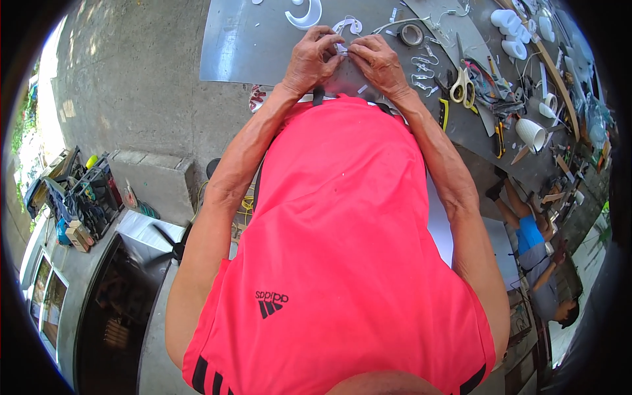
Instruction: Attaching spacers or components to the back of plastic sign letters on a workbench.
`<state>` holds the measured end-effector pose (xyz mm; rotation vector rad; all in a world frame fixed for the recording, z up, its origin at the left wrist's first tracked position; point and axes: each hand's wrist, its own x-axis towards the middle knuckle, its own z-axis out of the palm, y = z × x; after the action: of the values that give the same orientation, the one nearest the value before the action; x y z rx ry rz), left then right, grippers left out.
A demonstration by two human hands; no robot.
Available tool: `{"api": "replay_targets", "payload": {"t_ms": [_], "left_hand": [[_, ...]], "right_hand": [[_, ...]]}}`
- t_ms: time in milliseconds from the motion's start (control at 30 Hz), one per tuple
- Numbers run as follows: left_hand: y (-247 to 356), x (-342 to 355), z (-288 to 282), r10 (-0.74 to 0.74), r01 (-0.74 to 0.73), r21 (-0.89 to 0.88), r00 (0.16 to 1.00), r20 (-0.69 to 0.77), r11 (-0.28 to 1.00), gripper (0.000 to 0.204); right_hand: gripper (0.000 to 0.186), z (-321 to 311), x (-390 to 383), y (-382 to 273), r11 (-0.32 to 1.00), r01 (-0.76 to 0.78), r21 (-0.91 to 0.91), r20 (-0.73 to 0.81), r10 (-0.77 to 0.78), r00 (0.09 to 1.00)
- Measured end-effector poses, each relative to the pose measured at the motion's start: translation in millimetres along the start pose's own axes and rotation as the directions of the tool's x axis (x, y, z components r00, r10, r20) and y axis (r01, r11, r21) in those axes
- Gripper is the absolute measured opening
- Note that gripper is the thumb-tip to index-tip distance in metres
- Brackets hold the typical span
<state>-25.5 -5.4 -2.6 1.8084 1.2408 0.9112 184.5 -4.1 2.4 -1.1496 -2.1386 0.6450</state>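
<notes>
Over the near edge of the grey metal sheet [230, 49], both my hands meet at a small white curved piece [349, 26], shaped like part of a letter, with small light modules seemingly set in it. My left hand [312, 60] pinches its near left side between thumb and fingers. My right hand [379, 64] pinches close beside it, fingertips on the same near end. The fingers partly hide what they grip. A larger white curved letter shape [309, 16] lies beyond my left hand. To the right lies a wired string of small light modules [422, 69].
A tape roll [411, 35] and scissors with cream handles [463, 89] lie right of my hands. Further right are a yellow-handled cutter [444, 113], pliers [500, 138], a white cup-like piece [530, 134] and white rings [510, 29]. Another person [536, 253] is at far right.
</notes>
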Motion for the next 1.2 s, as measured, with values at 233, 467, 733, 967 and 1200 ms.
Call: {"api": "replay_targets", "payload": {"t_ms": [233,467,733,967,1200], "left_hand": [[-1.5,4.6,-0.2,0.031,-0.032,0.033,0.999,0.014,0.999,0.024],[-2.9,6.0,-1.5,0.070,-0.075,0.111,0.996,0.047,0.991,0.017],[-0.4,5.1,2.5,0.091,-0.091,0.176,0.996,0.010,0.980,0.014],[-4.7,1.6,3.2,0.081,-0.076,0.153,0.996,-0.029,0.985,0.015],[-3.7,2.8,2.4,0.046,-0.044,0.120,0.999,-0.019,0.992,0.017]], "right_hand": [[0.017,4.7,-3.9,-0.5,0.998,-0.040,-0.042,-0.003,0.040,0.999],[0.018,6.3,-6.4,-1.5,0.998,-0.033,-0.049,-0.021,0.032,0.999],[0.023,6.1,-9.2,-0.3,0.995,-0.091,-0.030,-0.074,0.088,0.993],[0.027,4.4,-18.4,-2.2,0.981,-0.178,0.077,-0.180,0.189,0.965],[0.023,7.8,-17.9,3.0,0.993,-0.088,-0.076,-0.119,0.078,0.990]]}}
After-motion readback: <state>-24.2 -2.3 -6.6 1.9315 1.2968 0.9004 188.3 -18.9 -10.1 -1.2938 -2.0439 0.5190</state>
